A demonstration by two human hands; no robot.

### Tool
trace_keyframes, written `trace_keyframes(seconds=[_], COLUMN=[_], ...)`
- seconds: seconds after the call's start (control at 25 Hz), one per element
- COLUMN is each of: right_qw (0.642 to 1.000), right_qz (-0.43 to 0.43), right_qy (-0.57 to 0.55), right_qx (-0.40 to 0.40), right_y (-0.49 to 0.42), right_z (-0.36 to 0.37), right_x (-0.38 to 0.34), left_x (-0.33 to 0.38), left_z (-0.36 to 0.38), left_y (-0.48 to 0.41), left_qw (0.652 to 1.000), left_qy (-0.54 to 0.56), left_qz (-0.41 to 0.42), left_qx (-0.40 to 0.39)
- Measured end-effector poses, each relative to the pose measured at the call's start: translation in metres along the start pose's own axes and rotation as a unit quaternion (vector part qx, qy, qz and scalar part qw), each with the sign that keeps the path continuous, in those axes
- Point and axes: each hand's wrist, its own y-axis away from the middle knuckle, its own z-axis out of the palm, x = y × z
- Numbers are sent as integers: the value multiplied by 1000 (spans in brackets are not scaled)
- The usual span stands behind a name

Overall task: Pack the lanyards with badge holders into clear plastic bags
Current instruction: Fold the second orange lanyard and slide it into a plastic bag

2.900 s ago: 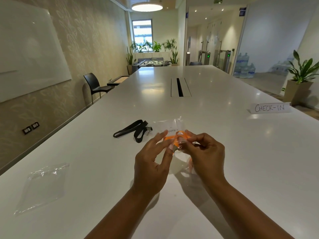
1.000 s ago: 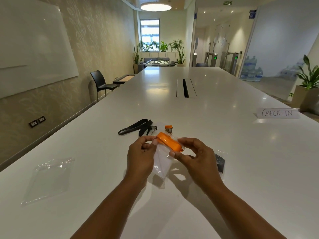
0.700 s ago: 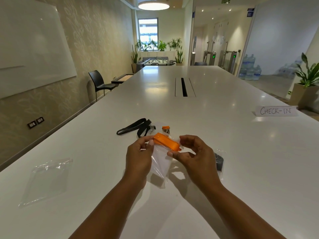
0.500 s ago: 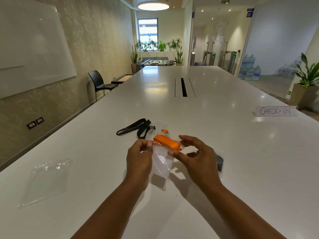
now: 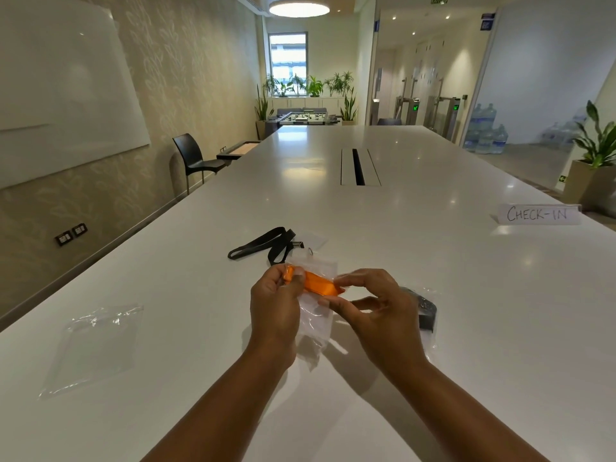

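Half a second ago the small orange clip showed just beyond my fingers. Now a flap of clear plastic covers that spot, and my left thumb has slid onto the left end of the orange lanyard [image 5: 318,284]. The folded bundle also sits a little lower between my hands than it did, and it looks partly inside the clear bag [image 5: 315,323], though I cannot tell how far in.

My left hand [image 5: 275,305] pinches the bag and the left end of the bundle together, thumb on top. My right hand [image 5: 380,315] pinches the right end between the thumb and first finger, with the other fingers curled under.

The bundle's long axis runs across me from hand to hand, with its left end slightly farther from me and its right end nearer. The bag's long axis crosses it. One edge stands just beyond the bundle, and the rest hangs back toward me between my wrists, above the counter [image 5: 466,328].

Just beyond my left hand a black lanyard [image 5: 258,245] lies flat with its badge holder [image 5: 315,241] beside it. Behind my right hand, touching the counter, is a packed bag [image 5: 428,311] with something dark inside. An empty bag [image 5: 93,345] lies well off to the left of my left forearm.
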Motion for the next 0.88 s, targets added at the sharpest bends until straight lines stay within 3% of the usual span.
trace_keyframes(seconds=[0.28,0.44,0.56,0.76,0.88], right_qw=[994,995,998,999,999], right_qz=[56,28,5,-3,7], right_qy=[-75,-50,-13,-53,-36], right_qx=[-51,-75,-63,-8,-3], right_y=[-9,-11,-13,-13,-15], right_z=[-10,-15,-15,-16,-18], right_x=[4,3,3,0,-3], left_x=[-1,1,-2,-6,-2], left_z=[-2,-7,-7,-5,-10], left_y=[-2,-8,-10,-10,-12], left_qw=[999,999,997,993,991], left_qy=[21,18,-16,-54,-34], left_qz=[11,44,59,53,32], left_qx=[-29,-19,-37,-89,-122])
